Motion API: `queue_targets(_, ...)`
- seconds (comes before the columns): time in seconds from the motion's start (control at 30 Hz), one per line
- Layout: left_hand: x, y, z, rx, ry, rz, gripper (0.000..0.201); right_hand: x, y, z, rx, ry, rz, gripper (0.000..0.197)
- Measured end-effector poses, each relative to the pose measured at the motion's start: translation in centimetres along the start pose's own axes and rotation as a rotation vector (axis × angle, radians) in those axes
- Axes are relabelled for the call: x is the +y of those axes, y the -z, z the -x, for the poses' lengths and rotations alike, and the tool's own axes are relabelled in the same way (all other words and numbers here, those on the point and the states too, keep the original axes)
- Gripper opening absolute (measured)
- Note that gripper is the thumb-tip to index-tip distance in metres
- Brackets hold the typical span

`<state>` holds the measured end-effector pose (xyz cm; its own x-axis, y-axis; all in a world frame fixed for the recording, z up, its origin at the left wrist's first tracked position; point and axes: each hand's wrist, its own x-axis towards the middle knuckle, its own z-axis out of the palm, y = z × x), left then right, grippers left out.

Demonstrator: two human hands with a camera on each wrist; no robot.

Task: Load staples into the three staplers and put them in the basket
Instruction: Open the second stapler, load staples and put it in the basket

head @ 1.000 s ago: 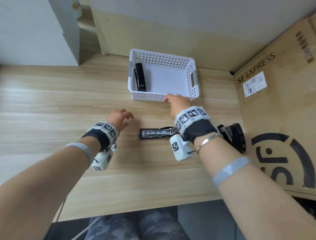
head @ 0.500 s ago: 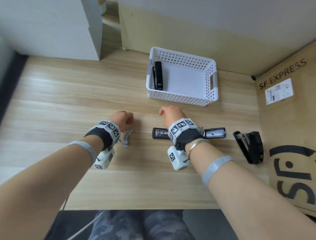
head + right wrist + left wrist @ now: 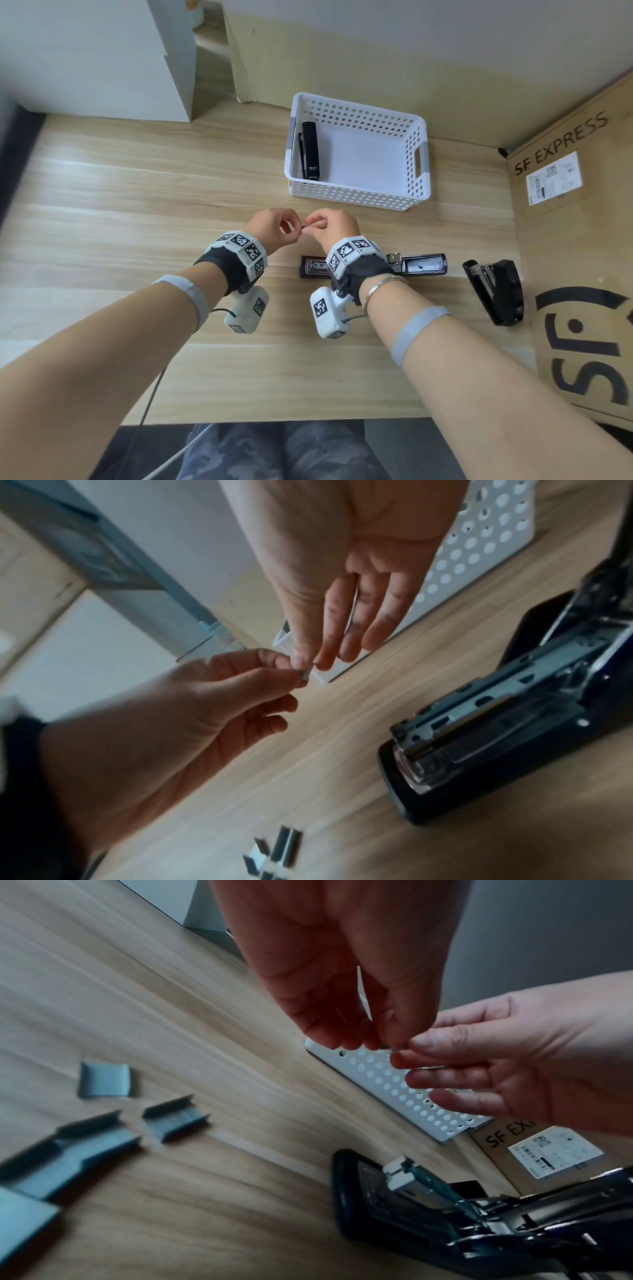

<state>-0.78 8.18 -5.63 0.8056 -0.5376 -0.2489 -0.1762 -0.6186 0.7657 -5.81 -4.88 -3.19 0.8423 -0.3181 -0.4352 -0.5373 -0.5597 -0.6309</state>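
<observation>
My left hand and right hand meet above the table, both pinching a small staple strip, which also shows as a grey staple strip between the fingertips. Below my right wrist lies an opened black stapler, flat, its metal staple channel exposed. A second black stapler lies to the right. A third stapler lies closed inside the white basket. Loose staple strips lie on the wood under my left hand.
A large SF Express cardboard box borders the table on the right. A white cabinet stands at the back left. The basket sits close behind my hands. The table's near edge is by my knees.
My left hand has lifted off the staples on the table and my right hand has left the opened stapler; both rose and met, now pinching one small strip. The head view shifted.
</observation>
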Motion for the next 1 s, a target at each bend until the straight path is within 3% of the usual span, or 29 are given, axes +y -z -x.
queue_targets(0.17, 0.3, -0.7, -0.3, 0.012, 0.036, 0.062, 0.003, 0.7, 0.6, -0.2, 0.023, -0.055, -0.098, 0.018)
queue_targets(0.3, 0.5, -1.3, -0.5, -0.023, 0.033, 0.025, 0.014, 0.7, 0.3, -0.2, 0.037, -0.036, -0.066, 0.015)
queue_targets(0.4, 0.4, -1.4, -0.5, -0.065, 0.044, -0.006, 0.013, 1.1, 0.5, -0.2, 0.008, -0.002, 0.067, 0.011)
queue_targets(0.57, -0.8, -1.4, 0.0, -0.228, 0.085, -0.135, 0.017, 2.5, 1.7, 0.4, -0.220, 0.071, 0.521, 0.021)
queue_targets(0.73, -1.0, -2.4, 0.5, -0.350, 0.077, -0.268, 0.027, 3.6, 1.5, 1.5, -0.219, 0.118, 0.517, 0.023)
queue_targets(1.0, -1.0, -2.9, 0.4, -0.328, 0.037, -0.321, 0.028, 4.2, 0.9, 1.9, -0.203, 0.156, 0.542, 0.019)
